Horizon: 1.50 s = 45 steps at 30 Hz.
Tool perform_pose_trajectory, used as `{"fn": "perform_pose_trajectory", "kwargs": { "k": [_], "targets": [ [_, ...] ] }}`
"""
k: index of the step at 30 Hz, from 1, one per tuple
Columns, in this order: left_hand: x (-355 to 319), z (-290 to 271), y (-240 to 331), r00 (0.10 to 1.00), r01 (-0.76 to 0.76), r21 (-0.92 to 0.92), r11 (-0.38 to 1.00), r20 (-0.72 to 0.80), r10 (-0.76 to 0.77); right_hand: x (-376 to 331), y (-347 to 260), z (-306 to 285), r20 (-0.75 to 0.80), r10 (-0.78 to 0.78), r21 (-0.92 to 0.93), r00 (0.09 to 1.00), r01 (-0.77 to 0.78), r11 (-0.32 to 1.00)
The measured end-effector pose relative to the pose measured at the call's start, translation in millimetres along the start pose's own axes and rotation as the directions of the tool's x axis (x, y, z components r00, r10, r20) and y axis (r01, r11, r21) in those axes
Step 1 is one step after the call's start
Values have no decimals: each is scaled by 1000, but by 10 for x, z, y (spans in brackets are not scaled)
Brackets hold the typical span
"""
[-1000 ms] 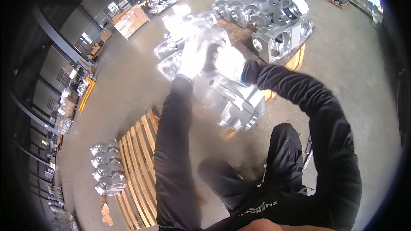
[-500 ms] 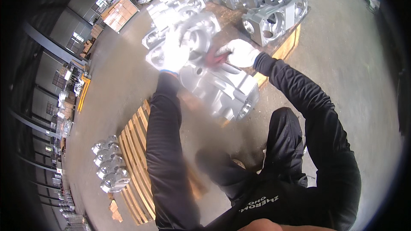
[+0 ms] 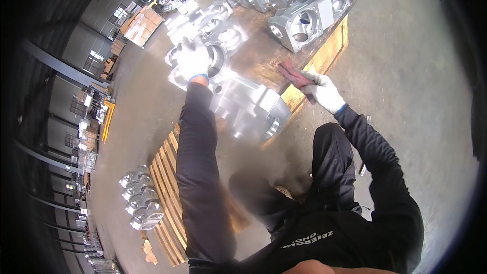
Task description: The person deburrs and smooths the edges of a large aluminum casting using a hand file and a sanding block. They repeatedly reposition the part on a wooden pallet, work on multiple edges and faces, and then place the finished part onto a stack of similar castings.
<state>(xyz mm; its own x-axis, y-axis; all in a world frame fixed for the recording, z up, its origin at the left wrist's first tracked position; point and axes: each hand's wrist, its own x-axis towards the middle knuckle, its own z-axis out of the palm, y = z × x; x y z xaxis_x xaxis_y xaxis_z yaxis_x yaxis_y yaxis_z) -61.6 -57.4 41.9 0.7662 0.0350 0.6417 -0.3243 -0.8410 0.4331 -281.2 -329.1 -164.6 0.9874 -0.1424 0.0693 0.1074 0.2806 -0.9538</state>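
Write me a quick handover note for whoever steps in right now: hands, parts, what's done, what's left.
Left hand, gloved, rests flat on top of the metal casting at the near end of the wooden pallet.
Right hand, gloved, holds a reddish abrasive pad on the pallet top, off the casting.
More castings stand on the pallet's far end.
Done: cannot tell which faces have been rubbed.
Left: probably bring the pad back onto the casting.

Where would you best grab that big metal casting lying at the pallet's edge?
Probably by the rim of the round bore up top, from above, where the left hand already rests on the casting. Its flanks look broad and smooth, offering little to hold.
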Motion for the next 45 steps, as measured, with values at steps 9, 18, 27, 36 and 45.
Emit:
{"fn": "perform_pose_trajectory", "kwargs": {
  "k": [9,18,27,36,45],
  "targets": [
    [-49,-18,0,997,-66,-13,998,-36,65,508,1165,396,231,4,-347,973,78,935],
    [-253,-156,-20,945,-188,-509,840,141,297,-903,559,1746,100,-41,77,994,33,996],
    [-143,-654,-429,927,50,-692,720,300,224,-835,459,3419,-425,-377,-633,823,27,774],
    [49,-445,-875,933,-56,-721,690,208,294,-789,772,3816,-255,-659,-811,708,214,545],
    [-63,-662,-934,983,-76,-632,771,84,166,481,1196,2816,580,-609,-134,542,800,585]
  ]
}}
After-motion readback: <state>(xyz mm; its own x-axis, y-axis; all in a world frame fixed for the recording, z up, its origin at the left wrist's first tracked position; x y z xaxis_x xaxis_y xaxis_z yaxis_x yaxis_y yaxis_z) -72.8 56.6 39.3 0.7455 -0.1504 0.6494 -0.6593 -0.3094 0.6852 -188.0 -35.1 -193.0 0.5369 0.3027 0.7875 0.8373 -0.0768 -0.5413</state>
